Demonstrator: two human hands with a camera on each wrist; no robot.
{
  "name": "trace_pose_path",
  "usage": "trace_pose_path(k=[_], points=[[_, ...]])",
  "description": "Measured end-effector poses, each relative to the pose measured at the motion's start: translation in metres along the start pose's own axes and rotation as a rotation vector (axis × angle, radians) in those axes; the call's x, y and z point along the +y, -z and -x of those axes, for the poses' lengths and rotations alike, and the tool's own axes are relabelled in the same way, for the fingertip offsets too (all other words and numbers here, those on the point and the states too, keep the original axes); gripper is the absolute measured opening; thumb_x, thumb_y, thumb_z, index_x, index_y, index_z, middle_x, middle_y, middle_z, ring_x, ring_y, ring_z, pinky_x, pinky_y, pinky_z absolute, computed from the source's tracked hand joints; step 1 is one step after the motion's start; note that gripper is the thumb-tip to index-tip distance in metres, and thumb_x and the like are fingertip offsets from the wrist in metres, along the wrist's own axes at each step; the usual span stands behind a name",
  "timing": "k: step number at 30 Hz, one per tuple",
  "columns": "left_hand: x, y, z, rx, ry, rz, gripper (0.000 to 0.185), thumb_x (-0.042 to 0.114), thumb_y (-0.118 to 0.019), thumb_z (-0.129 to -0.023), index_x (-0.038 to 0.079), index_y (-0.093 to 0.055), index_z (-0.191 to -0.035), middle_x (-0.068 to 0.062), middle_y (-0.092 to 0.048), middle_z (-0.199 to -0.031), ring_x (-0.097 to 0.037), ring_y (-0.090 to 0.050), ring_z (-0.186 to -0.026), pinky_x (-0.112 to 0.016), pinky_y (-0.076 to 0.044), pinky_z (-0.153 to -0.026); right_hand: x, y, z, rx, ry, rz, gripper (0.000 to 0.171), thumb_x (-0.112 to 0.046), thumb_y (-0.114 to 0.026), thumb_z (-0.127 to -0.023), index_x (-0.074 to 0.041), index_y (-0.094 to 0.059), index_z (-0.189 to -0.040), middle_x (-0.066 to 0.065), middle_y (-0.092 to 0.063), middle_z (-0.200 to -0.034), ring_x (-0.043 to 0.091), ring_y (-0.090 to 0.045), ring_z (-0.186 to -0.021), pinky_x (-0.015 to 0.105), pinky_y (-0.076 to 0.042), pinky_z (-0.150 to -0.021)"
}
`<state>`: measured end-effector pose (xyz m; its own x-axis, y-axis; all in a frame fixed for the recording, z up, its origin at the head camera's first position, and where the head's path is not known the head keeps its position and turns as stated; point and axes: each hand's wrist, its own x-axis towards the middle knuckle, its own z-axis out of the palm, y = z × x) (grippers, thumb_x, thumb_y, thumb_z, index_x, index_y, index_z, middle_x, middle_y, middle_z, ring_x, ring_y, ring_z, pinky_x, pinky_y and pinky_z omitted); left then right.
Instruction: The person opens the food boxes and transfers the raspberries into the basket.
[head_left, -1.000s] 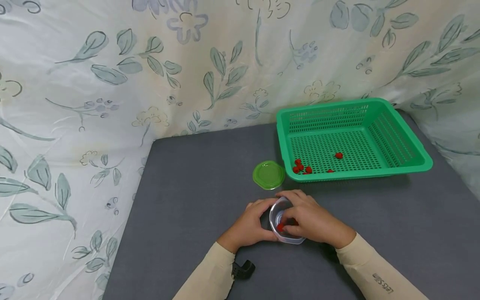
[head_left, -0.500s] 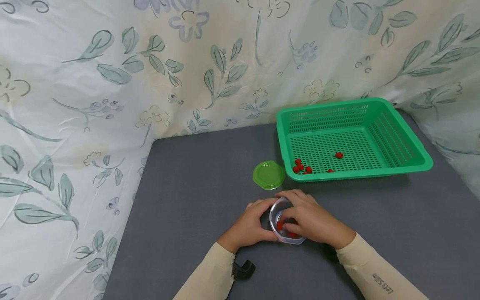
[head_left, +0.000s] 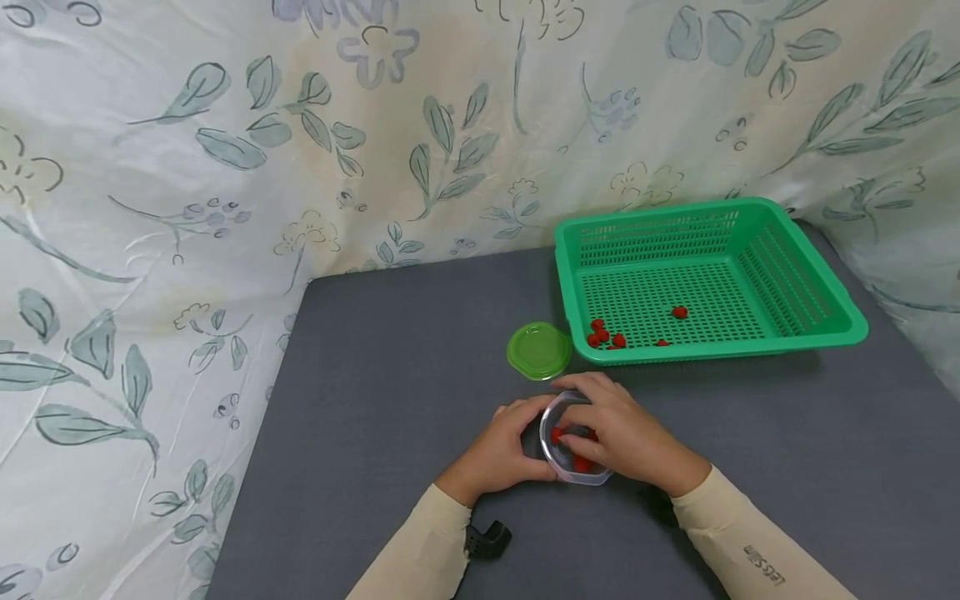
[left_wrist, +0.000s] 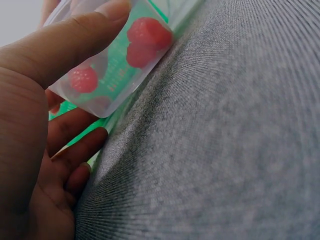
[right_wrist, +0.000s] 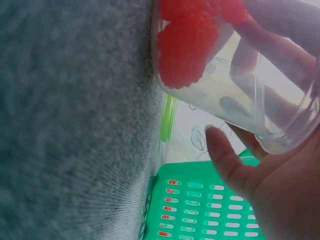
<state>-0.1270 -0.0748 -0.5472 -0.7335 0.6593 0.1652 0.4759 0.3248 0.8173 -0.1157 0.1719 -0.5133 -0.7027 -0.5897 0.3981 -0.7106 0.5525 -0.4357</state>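
A clear plastic cup (head_left: 594, 479) stands on the grey cloth, its rim facing up. My left hand (head_left: 501, 450) holds it from the left, the thumb (left_wrist: 75, 45) along the near wall and the fingers round the far side. My right hand (head_left: 633, 437) reaches into the mouth from the right, thumb and index fingertips pinching a raspberry (head_left: 557, 435). More raspberries (right_wrist: 185, 47) lie at the bottom of the cup, visible through its wall. The right hand's other fingers extend over the far rim.
Behind the cup lies a green lid (head_left: 538, 351). A green perforated basket (head_left: 708, 343) at the back right contains several raspberries (head_left: 600, 335). A floral curtain (head_left: 450, 142) hangs behind the table (head_left: 390, 417). Black wrist gear (head_left: 487, 540) sits below the left wrist.
The right thumb and index finger have shifted slightly away from me inside the cup, and the raspberry at their tips has moved with them. The left hand and cup stay nearly in place.
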Motion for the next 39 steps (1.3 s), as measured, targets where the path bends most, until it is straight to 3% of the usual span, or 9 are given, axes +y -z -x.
trace_pose_path(k=[6, 15, 17, 20, 25, 30, 39], points=[[0.0, 0.0, 0.001, 0.003, 0.001, -0.005, 0.092, 0.027, -0.097, -0.084, 0.023, -0.05, -0.164, 0.011, -0.058, -0.154, -0.011, -0.054, -0.135, -0.049, -0.037, -0.113, 0.0, 0.0, -0.001, 0.059, 0.05, -0.044, 0.02, -0.014, -0.095, -0.086, -0.018, -0.081, -0.099, 0.009, -0.063, -0.14, 0.028, -0.057, -0.127, 0.05, -0.056, -0.094], [-0.004, -0.002, 0.001, 0.006, -0.012, -0.021, 0.09, 0.024, -0.097, -0.084, 0.022, -0.052, -0.162, 0.011, -0.058, -0.154, -0.01, -0.054, -0.135, -0.046, -0.038, -0.111, 0.001, 0.005, -0.002, 0.142, 0.078, -0.085, 0.027, -0.008, -0.095, -0.084, -0.016, -0.082, -0.106, 0.004, -0.065, -0.138, 0.026, -0.058, -0.126, 0.048, -0.057, -0.095], [-0.004, -0.002, 0.001, 0.006, -0.014, -0.021, 0.091, 0.024, -0.097, -0.083, 0.022, -0.052, -0.162, 0.011, -0.058, -0.154, -0.01, -0.054, -0.135, -0.046, -0.038, -0.111, 0.0, 0.006, -0.003, 0.152, 0.082, -0.085, 0.024, -0.011, -0.094, -0.086, -0.016, -0.082, -0.106, 0.004, -0.066, -0.137, 0.026, -0.058, -0.125, 0.047, -0.055, -0.096], [-0.003, -0.002, 0.001, 0.009, -0.015, -0.021, 0.091, 0.025, -0.098, -0.083, 0.022, -0.052, -0.162, 0.011, -0.058, -0.154, -0.01, -0.053, -0.136, -0.046, -0.038, -0.112, -0.001, 0.008, -0.003, 0.189, 0.094, -0.09, 0.014, -0.027, -0.084, -0.1, -0.015, -0.082, -0.107, 0.005, -0.068, -0.133, 0.026, -0.06, -0.122, 0.042, -0.052, -0.098], [-0.003, -0.002, 0.001, 0.012, -0.013, -0.014, 0.093, 0.026, -0.098, -0.083, 0.022, -0.051, -0.163, 0.011, -0.057, -0.154, -0.01, -0.053, -0.137, -0.046, -0.037, -0.112, -0.002, 0.009, -0.005, 0.317, 0.137, -0.092, 0.037, -0.044, -0.063, -0.112, -0.012, -0.081, -0.106, 0.005, -0.072, -0.124, 0.027, -0.063, -0.113, 0.031, -0.046, -0.101], [-0.003, -0.003, 0.0, 0.017, -0.016, -0.012, 0.093, 0.025, -0.099, -0.083, 0.023, -0.051, -0.163, 0.012, -0.057, -0.155, -0.01, -0.052, -0.138, -0.047, -0.037, -0.114, 0.0, 0.01, -0.007, 0.444, 0.178, -0.092, 0.031, -0.035, -0.067, -0.111, -0.009, -0.081, -0.104, 0.007, -0.073, -0.118, 0.031, -0.063, -0.107, 0.031, -0.044, -0.102], [-0.002, -0.003, 0.0, 0.016, -0.005, 0.007, 0.093, 0.025, -0.1, -0.081, 0.024, -0.053, -0.162, 0.014, -0.057, -0.154, -0.009, -0.052, -0.138, -0.048, -0.035, -0.114, 0.004, 0.015, -0.009, 0.605, 0.162, -0.022, 0.033, -0.033, -0.07, -0.109, -0.003, -0.082, -0.101, 0.015, -0.074, -0.11, 0.039, -0.062, -0.1, 0.035, -0.04, -0.102]])
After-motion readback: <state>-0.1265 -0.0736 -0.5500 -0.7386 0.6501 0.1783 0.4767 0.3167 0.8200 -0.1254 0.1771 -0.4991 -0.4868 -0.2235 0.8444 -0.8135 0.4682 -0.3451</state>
